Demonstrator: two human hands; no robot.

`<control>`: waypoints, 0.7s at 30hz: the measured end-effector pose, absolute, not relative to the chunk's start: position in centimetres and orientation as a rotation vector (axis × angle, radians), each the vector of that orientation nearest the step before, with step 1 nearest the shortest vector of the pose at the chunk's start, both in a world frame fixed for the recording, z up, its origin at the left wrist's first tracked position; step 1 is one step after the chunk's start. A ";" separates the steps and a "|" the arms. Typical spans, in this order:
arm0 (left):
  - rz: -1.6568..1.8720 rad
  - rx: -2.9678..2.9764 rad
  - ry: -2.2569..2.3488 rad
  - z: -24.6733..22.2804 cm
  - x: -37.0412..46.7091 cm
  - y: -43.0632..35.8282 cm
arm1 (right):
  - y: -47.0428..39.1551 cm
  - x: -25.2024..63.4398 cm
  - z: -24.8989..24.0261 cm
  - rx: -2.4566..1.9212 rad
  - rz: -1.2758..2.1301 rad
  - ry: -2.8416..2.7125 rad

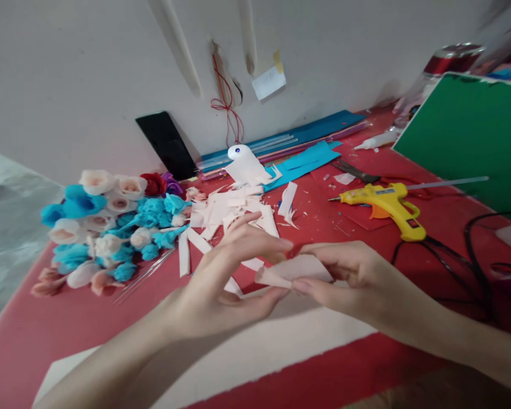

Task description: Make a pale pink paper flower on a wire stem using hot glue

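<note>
- The right hand pinched a small curled piece of pale paper between thumb and fingers.
- The left hand curved around the paper's left end, thumb and forefinger apart; whether they touched it was unclear.
- Beneath both hands, a long pale sheet lay across the red table.
- White scraps lay heaped beyond the left hand.
- Left of them clustered flowers in white, blue, pink, red and purple, thin wires beside them.
- On the right lay a yellow glue gun, with pliers just behind.
- A black slab leaned against the wall.
</note>
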State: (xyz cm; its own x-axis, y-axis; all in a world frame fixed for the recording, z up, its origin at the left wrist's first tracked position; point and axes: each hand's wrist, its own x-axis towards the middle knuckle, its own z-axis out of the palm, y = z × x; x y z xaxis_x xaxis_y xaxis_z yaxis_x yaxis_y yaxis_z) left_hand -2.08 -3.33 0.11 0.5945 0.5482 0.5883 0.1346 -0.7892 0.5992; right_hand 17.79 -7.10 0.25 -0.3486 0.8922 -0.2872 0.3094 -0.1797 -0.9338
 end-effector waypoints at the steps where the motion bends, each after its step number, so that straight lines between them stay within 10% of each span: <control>1: 1.072 2.398 0.526 0.4 -2.0 -3.3 | -7.1 17.8 0.2 -1.377 1.576 -1.587; 21: 1.119 3.017 0.404 1.6 -2.5 -2.4 | -6.5 17.4 1.2 -1.414 1.834 -1.341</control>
State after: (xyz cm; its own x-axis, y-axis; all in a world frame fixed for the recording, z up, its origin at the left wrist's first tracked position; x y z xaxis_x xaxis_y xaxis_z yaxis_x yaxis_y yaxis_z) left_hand -2.47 -2.41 1.56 0.7316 0.1961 0.6529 0.2661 -0.9639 -0.0087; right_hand 17.40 -6.53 1.15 -0.3648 0.8090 -0.4609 0.1936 -0.4183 -0.8874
